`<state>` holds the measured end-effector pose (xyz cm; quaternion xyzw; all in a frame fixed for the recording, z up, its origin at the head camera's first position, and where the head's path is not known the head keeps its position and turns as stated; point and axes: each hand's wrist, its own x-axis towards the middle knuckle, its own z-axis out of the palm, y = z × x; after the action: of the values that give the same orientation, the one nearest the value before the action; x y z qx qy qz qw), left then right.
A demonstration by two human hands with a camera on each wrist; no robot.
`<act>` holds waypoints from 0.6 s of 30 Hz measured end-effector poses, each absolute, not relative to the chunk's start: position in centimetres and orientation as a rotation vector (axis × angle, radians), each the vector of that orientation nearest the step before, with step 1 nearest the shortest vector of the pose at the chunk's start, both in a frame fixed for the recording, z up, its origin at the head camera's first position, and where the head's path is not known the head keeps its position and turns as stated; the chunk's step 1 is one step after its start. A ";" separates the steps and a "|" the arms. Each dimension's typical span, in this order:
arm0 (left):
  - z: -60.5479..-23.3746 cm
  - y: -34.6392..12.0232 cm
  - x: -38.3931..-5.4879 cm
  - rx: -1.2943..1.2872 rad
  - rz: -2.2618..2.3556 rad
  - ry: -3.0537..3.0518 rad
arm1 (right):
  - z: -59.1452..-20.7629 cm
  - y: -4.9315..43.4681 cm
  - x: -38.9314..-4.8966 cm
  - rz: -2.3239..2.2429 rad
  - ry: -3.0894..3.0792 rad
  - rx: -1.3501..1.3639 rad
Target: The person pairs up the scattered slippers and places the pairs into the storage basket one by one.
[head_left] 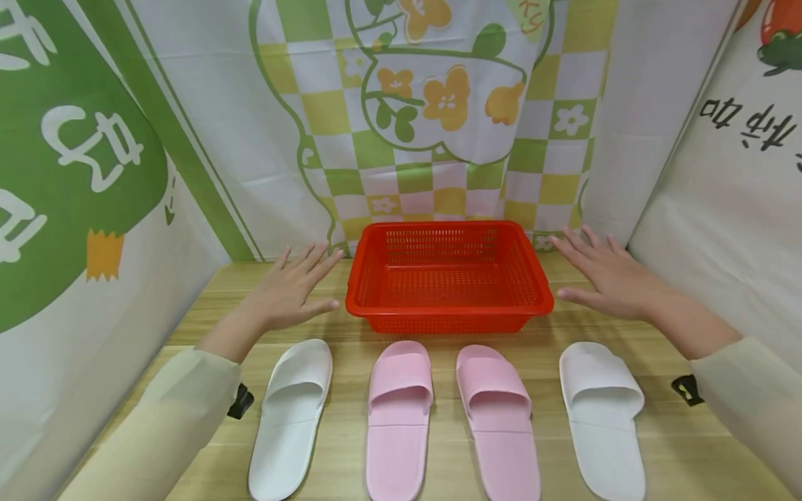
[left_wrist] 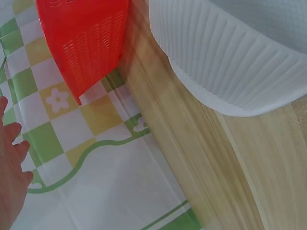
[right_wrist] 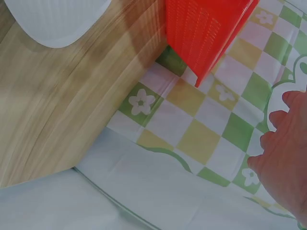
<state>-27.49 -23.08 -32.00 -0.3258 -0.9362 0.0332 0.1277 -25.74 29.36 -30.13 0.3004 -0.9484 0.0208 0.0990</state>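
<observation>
A red plastic basket with perforated walls stands at the back of the wooden table, nothing inside it. To its left my left hand is held with fingers spread, apart from the rim. On the other side my right hand is spread likewise, touching nothing. In front lie two pink slippers, the left one straight and the right one slightly angled. A white slipper lies outside them on the left, another white slipper on the right. All have their toes toward the basket.
A printed cloth with green and yellow checks hangs behind the basket. Cloth walls with writing close off the left and right sides. The wooden table carries everything. Dark clips show beside the sleeves.
</observation>
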 end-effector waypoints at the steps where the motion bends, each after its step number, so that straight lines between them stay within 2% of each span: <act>1: -32.0 -23.1 -27.5 -0.955 0.097 -2.709 | -30.1 29.4 -25.7 0.063 -2.795 0.898; 18: -32.2 -21.5 -26.2 -1.222 0.075 -2.506 | -29.8 28.6 -23.7 0.023 -2.657 1.001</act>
<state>-26.22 -21.49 -32.22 -0.4312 -0.8846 0.0266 0.1756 -23.66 28.65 -29.82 0.3485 -0.9251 0.0081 0.1506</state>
